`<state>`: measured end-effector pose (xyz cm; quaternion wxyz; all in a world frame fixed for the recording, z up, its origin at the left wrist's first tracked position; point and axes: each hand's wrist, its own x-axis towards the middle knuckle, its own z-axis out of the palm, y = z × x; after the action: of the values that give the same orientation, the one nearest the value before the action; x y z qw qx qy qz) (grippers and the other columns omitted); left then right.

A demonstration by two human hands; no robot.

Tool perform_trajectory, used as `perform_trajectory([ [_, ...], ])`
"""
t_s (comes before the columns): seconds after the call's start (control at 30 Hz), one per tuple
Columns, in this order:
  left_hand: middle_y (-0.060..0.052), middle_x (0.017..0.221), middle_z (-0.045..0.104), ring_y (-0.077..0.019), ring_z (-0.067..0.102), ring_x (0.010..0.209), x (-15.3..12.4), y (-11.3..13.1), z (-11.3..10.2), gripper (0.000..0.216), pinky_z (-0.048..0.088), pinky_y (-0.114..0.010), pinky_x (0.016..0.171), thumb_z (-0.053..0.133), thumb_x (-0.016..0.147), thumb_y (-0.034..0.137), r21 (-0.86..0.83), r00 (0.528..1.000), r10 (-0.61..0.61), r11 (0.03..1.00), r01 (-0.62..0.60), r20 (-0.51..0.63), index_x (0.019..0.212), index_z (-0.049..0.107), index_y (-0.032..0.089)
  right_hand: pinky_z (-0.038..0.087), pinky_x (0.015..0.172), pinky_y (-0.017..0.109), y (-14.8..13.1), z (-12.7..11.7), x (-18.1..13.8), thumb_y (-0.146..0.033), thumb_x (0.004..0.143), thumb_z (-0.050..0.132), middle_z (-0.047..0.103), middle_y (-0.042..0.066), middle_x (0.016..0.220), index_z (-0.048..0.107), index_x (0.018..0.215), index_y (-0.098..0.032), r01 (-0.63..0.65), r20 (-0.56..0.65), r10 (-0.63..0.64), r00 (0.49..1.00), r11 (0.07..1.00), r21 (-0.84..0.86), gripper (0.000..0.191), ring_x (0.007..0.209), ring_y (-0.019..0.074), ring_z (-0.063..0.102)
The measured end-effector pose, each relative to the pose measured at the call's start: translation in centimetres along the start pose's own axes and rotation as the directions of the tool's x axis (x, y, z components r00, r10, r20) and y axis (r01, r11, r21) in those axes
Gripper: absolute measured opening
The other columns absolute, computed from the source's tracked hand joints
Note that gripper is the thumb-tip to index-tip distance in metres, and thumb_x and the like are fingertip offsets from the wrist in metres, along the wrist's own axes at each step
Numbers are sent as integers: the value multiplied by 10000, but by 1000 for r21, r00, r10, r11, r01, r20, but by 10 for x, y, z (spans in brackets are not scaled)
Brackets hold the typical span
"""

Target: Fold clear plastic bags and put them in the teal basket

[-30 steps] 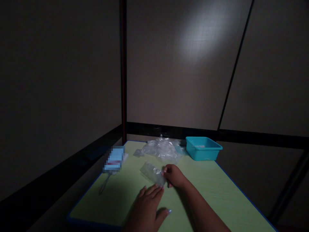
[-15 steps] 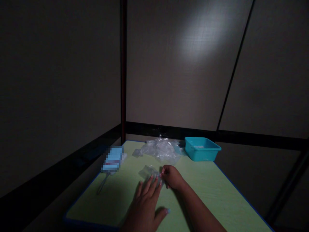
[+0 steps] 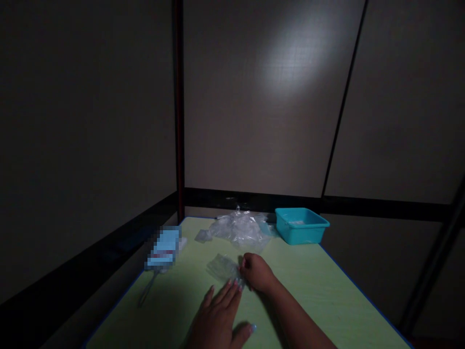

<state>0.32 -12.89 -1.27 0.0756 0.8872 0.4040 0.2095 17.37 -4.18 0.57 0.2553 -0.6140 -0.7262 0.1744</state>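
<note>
A small clear plastic bag point(image 3: 222, 267) lies flat on the pale green table point(image 3: 308, 300). My left hand point(image 3: 220, 312) is open, palm down, with its fingertips on the bag's near edge. At the bag's right edge my right hand point(image 3: 257, 272) is closed in a pinch, its thumb and fingers gripping the plastic there. The curled fingers partly hide that corner.
Farther back rests a heap of clear plastic bags point(image 3: 240, 230). To its right stands a turquoise basin point(image 3: 301, 228). A blurred-out light blue item point(image 3: 163, 248) with a strap point(image 3: 148, 289) lies by the left edge. Walls border the table's back and left.
My left hand has slid slightly back toward me, uncovering more of the small bag. My right hand keeps its pinch at the bag's edge. The view has shifted slightly.
</note>
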Motion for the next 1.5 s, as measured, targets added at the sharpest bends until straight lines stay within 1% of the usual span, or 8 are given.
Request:
perform_trajectory([
  [0.23,-54,1394,333,-264,302,1278,-2,8,-6,568,243,-479,1035,418,835,527,3,998,-58,998,58,24,1337,344,272,267,508,208,-3,0,-2,-200,700,505,620,28,667,563,668,-173,33,-37,-38,999,990,-140,72,588,112,510],
  [0.67,-70,1388,352,-281,296,1278,-4,10,-9,527,214,-528,1028,420,826,547,10,997,-76,997,76,-13,1299,399,314,265,536,206,-5,0,-8,-177,738,510,615,19,760,529,864,-208,53,-56,-62,996,988,-146,130,663,129,538],
  [0.87,-64,1381,372,-271,291,1282,-5,15,-10,501,193,-549,1027,394,839,541,22,994,-107,994,107,1,1292,401,327,324,630,222,-16,-12,-22,-147,764,466,556,49,972,511,960,-211,181,-170,-233,957,944,-275,211,769,141,537],
  [0.97,-61,1378,379,-268,289,1283,-4,17,-11,482,181,-549,1030,411,839,521,24,993,-120,992,120,-13,1281,415,330,342,789,270,-27,-18,-31,-207,808,451,523,69,1069,507,1030,-224,252,-204,-333,921,906,-340,230,959,184,492],
  [1.07,-54,1383,372,-268,284,1285,-3,19,-11,471,170,-550,1032,422,840,502,29,992,-123,992,123,-20,1281,413,335,236,964,413,-29,-15,-33,-263,824,457,427,71,1275,456,1171,-279,294,-146,-372,917,876,-381,348,1172,232,357],
  [1.2,-37,1391,358,-266,286,1284,-3,17,-11,472,165,-571,1024,389,848,520,53,993,-117,992,116,1,1291,386,357,28,967,616,-16,-3,-28,-347,878,353,166,37,1463,268,1332,-379,224,9,-240,971,891,-394,463,1322,289,103],
  [1.33,-26,1405,331,-271,253,1298,-3,14,-9,557,118,-582,1035,356,839,570,64,992,-122,991,120,18,1342,302,336,-95,951,620,-5,5,-23,-435,911,165,30,1,1481,133,1370,-410,142,76,-121,990,888,-437,461,1338,262,-42],
  [1.5,-19,1442,233,-247,180,1325,0,8,-17,625,80,-544,1060,354,843,564,77,994,-108,991,107,14,1384,202,290,-157,958,580,-6,8,-21,-489,900,92,-18,-17,1474,69,1374,-408,139,109,-99,989,864,-484,482,1333,228,-91],
])
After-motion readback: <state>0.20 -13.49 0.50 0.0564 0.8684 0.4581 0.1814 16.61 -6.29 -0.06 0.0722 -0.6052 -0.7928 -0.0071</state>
